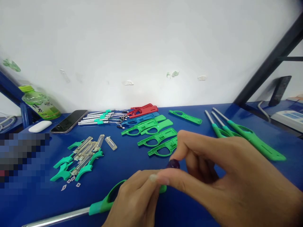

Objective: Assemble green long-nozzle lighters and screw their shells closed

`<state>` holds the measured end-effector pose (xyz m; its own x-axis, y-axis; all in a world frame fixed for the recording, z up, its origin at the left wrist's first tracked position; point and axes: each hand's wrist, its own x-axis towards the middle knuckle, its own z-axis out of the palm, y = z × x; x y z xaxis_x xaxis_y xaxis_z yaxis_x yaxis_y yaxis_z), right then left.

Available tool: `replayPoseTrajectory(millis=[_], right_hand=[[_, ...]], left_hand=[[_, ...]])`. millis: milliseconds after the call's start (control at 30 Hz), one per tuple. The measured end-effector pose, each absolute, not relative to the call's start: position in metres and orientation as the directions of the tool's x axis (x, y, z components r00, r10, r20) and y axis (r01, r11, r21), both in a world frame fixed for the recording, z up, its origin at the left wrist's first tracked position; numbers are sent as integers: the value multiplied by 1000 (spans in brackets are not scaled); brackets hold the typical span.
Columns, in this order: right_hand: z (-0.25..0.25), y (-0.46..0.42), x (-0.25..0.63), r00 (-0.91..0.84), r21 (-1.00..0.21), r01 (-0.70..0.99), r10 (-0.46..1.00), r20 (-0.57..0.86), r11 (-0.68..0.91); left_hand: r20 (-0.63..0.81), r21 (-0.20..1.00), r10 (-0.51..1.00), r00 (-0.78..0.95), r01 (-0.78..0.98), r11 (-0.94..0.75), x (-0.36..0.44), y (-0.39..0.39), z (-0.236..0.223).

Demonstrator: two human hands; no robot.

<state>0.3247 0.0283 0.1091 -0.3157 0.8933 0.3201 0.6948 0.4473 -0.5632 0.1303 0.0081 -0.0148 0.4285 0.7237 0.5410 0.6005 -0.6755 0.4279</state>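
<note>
My left hand [136, 200] is closed over the handle of a long-nosed green lighter [107, 201], whose metal tube points to the lower left. Most of the handle is hidden under my fingers, and a green end shows past them. Just above, my right hand [227, 176] pinches a small dark purple, rounded piece [174, 164] between thumb and forefinger. My right thumb tip meets the left hand's fingertip. Behind the hands lie several open green handle shells [157, 137].
Left are clear fuel tanks [84, 153], teal triggers [62, 171] and small white pieces [73, 178]. Metal tubes with wires [94, 119], red shells [144, 110] and a blue shell [139, 119] lie behind. Right are lighters [255, 138]. A phone [69, 121] and bottle [40, 102] stand back left.
</note>
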Motion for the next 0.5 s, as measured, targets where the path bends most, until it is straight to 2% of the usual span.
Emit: replayPoseTrajectory(millis=[100, 200, 267, 367, 500], right_hand=[[107, 29, 331, -375, -640, 593, 871, 317, 489], [95, 35, 340, -463, -643, 472, 790, 401, 603], [87, 38, 343, -461, -669, 433, 786, 412, 604], [86, 39, 338, -425, -731, 417, 826, 369, 541], [100, 32, 327, -381, -671, 559, 870, 313, 486]], left_hand=[[515, 449, 736, 440, 593, -668, 131, 10, -11], [557, 439, 709, 432, 572, -693, 132, 10, -8], [584, 425, 704, 404, 587, -689, 133, 9, -8], [562, 429, 728, 392, 614, -662, 134, 8, -10], [522, 446, 753, 400, 624, -641, 132, 7, -13]])
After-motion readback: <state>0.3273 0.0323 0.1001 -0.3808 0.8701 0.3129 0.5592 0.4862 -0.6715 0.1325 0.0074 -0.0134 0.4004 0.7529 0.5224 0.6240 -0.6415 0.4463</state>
